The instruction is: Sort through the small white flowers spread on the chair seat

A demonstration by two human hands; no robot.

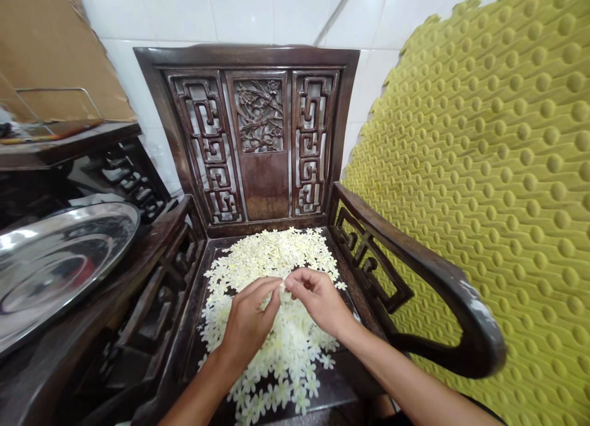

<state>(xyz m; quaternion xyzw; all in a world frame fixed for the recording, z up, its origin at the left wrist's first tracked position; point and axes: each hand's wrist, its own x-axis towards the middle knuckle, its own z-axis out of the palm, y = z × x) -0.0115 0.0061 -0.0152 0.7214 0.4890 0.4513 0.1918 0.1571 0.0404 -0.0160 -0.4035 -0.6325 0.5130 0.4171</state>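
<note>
A heap of small pale yellow-white flowers (271, 257) covers the seat of a dark carved wooden chair (260, 168). Both my hands hover over the middle of the heap, fingertips meeting. My left hand (251, 318) is closed in a pinch, thumb and forefinger pressed on one small flower. My right hand (318, 300) is also closed in a pinch on that same spot, fingers curled. The flower between them is tiny and mostly hidden by the fingertips.
A large shiny steel tray (50, 266) rests at the left on another dark wooden piece. A bumpy yellow-green foam mat (498, 168) leans behind the chair's right armrest (415, 260). White tiled wall and brown cardboard (50, 45) stand behind.
</note>
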